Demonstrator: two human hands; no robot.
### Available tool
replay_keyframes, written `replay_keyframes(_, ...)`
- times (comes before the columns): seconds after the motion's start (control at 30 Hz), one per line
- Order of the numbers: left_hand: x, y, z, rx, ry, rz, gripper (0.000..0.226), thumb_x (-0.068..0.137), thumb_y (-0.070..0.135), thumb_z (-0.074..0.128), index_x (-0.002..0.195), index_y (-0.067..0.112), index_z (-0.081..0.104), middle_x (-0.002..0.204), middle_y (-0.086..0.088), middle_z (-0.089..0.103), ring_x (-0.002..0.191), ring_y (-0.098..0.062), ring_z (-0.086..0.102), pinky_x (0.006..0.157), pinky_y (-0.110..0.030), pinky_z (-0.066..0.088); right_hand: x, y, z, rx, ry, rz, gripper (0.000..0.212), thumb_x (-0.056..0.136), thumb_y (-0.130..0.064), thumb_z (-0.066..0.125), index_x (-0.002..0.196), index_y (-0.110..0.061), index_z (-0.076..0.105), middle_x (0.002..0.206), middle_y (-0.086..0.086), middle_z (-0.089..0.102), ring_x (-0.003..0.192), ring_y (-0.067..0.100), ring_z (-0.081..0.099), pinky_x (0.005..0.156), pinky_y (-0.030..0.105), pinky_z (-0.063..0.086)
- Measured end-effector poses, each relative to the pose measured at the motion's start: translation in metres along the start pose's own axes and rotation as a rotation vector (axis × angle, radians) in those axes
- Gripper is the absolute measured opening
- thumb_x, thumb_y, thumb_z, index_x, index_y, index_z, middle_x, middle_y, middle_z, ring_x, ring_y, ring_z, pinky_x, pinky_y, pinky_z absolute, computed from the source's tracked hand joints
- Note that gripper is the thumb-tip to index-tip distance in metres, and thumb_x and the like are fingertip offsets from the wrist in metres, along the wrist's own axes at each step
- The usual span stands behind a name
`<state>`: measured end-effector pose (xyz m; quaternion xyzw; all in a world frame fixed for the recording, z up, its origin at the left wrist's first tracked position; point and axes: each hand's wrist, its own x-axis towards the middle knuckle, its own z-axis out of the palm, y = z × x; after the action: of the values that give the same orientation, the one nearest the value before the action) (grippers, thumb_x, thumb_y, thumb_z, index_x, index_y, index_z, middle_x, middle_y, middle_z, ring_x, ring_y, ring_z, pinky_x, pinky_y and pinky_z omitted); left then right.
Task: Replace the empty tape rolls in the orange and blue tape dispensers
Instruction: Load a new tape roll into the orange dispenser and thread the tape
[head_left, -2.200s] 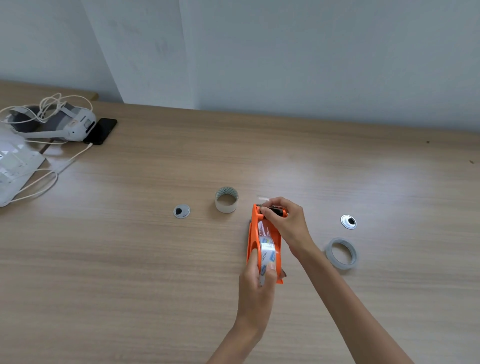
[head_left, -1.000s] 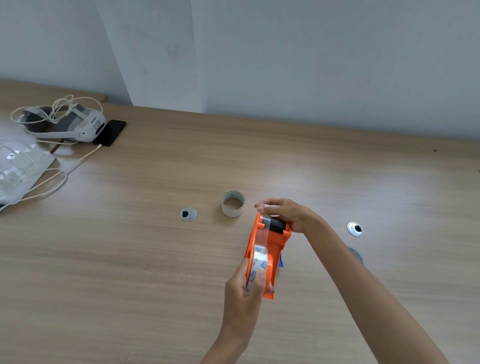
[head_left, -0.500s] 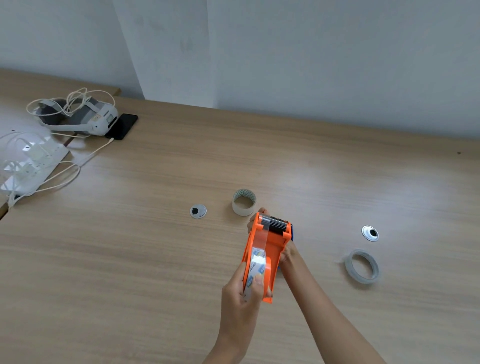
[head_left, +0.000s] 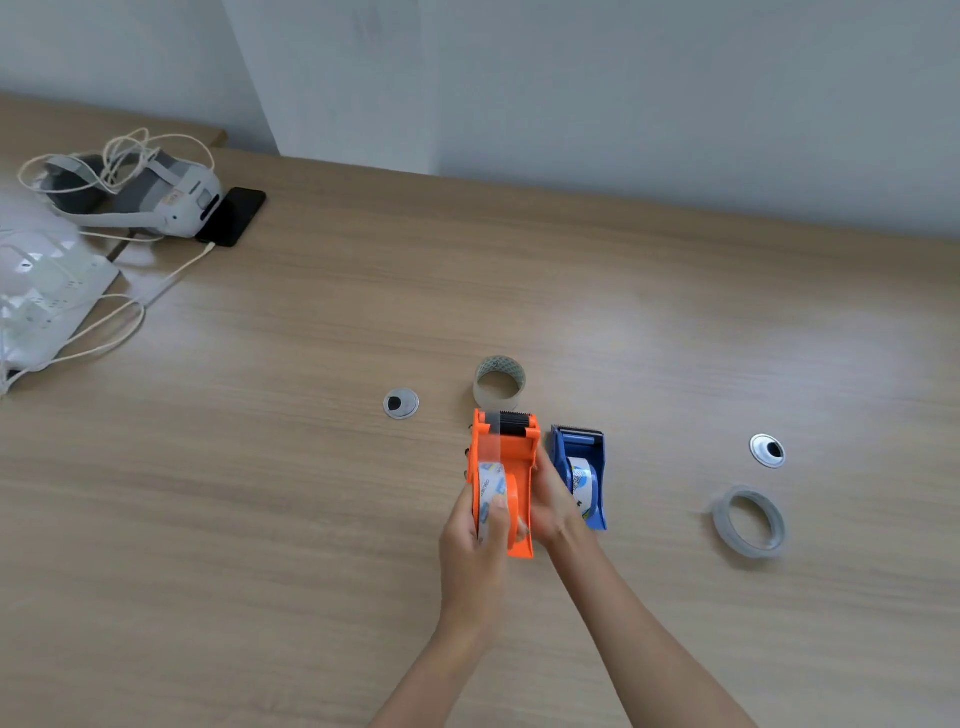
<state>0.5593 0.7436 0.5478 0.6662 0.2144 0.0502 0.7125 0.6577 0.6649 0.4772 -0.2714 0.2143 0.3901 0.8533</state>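
Note:
Both my hands hold the orange tape dispenser (head_left: 511, 457) upright over the middle of the table. My left hand (head_left: 475, 540) grips its left side, thumb on the tape roll (head_left: 490, 491) seated inside; a clear strip runs up to the black cutter. My right hand (head_left: 553, 501) clasps the right side. The blue tape dispenser (head_left: 582, 470) stands on the table just right of it, with a roll in it. An empty core (head_left: 500, 383) stands beyond the orange dispenser. Another thin ring-shaped core (head_left: 749, 521) lies to the right.
Two round metal cable grommets (head_left: 401, 403) (head_left: 767, 450) sit in the wooden table (head_left: 260, 493). At the far left lie a white headset (head_left: 140, 195) with cables, a black phone (head_left: 234, 215) and a white power strip (head_left: 41, 291). A grey wall runs behind.
My right hand left the cutter end and came down to the dispenser's right side. The view shifted left, and the blue dispenser, hidden before, now shows beside the orange one.

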Motion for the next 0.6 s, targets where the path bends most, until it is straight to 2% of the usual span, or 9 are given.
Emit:
replay_keyframes(0.03,0.007,-0.004,0.001,0.012,0.001,-0.023,0.042,0.076,0.044,0.044,0.076,0.005,0.057,0.063,-0.003,0.061,0.057,-0.010,0.056,0.056,-0.018,0.047,0.002,0.002,-0.004,0.014,0.032,0.004,0.074,0.083,-0.065,0.046,0.127,-0.006,0.050,0.102,0.015,0.071,0.089,0.027,0.070,0.075,0.036,0.058)
replay_keyframes(0.1,0.022,-0.011,0.004,0.040,-0.004,-0.079,0.034,0.080,0.036,0.044,0.072,0.005,0.055,0.062,-0.006,0.059,0.055,-0.012,0.055,0.056,-0.021,0.047,0.005,0.004,-0.011,0.007,0.069,0.017,0.078,0.087,-0.069,0.026,0.120,-0.004,0.055,0.090,0.016,0.073,0.075,0.025,0.072,0.061,0.032,0.059)
replay_keyframes(0.2,0.042,-0.022,0.007,0.095,0.001,-0.170,0.026,0.086,0.025,0.045,0.068,0.009,0.054,0.058,-0.006,0.059,0.052,-0.013,0.052,0.052,-0.021,0.045,0.005,0.004,-0.011,-0.073,0.150,0.043,0.075,0.090,-0.065,0.025,0.087,-0.006,0.070,0.066,0.012,0.072,0.053,0.020,0.068,0.046,0.025,0.054)
replay_keyframes(0.27,0.055,-0.029,0.010,0.131,0.009,-0.225,0.029,0.091,0.017,0.045,0.065,0.010,0.054,0.055,-0.003,0.059,0.048,-0.011,0.051,0.049,-0.018,0.044,0.010,0.002,-0.013,-0.109,0.189,0.063,0.074,0.092,-0.063,0.023,0.074,-0.008,0.069,0.049,0.008,0.065,0.042,0.017,0.063,0.041,0.020,0.050)
replay_keyframes(0.33,0.066,-0.039,0.011,0.155,0.024,-0.284,0.032,0.091,0.019,0.044,0.062,0.010,0.055,0.053,-0.001,0.059,0.046,-0.010,0.051,0.050,-0.023,0.044,0.018,0.001,-0.020,-0.127,0.244,0.098,0.070,0.091,-0.065,0.022,0.080,-0.010,0.064,0.045,0.006,0.063,0.040,0.016,0.061,0.043,0.020,0.050)
replay_keyframes(0.4,0.075,-0.047,0.011,0.143,0.051,-0.346,0.033,0.090,0.023,0.045,0.059,0.014,0.056,0.055,-0.001,0.061,0.050,-0.014,0.055,0.056,-0.027,0.045,0.028,0.003,-0.029,-0.150,0.278,0.118,0.074,0.090,-0.068,0.021,0.080,-0.012,0.069,0.047,0.005,0.063,0.044,0.016,0.061,0.052,0.024,0.052)
replay_keyframes(0.43,0.078,-0.051,0.011,0.138,0.060,-0.364,0.033,0.088,0.026,0.046,0.059,0.016,0.057,0.055,-0.002,0.062,0.052,-0.017,0.056,0.058,-0.029,0.046,0.032,0.005,-0.034,-0.149,0.294,0.115,0.076,0.090,-0.068,0.021,0.079,-0.013,0.073,0.052,0.005,0.065,0.049,0.016,0.063,0.059,0.027,0.052)
replay_keyframes(0.5,0.081,-0.054,0.011,0.154,0.057,-0.372,0.032,0.086,0.028,0.046,0.058,0.019,0.058,0.056,-0.002,0.063,0.055,-0.019,0.057,0.061,-0.030,0.048,0.036,0.008,-0.041,-0.130,0.322,0.110,0.075,0.091,-0.065,0.021,0.091,-0.012,0.074,0.062,0.007,0.070,0.060,0.019,0.067,0.072,0.035,0.049)
replay_keyframes(0.6,0.084,-0.051,0.011,0.160,0.073,-0.368,0.034,0.090,0.022,0.046,0.058,0.016,0.058,0.056,-0.003,0.062,0.055,-0.020,0.057,0.060,-0.030,0.047,0.034,0.008,-0.042,-0.137,0.342,0.090,0.069,0.092,-0.063,0.020,0.106,-0.011,0.064,0.063,0.007,0.070,0.059,0.018,0.067,0.067,0.034,0.053)
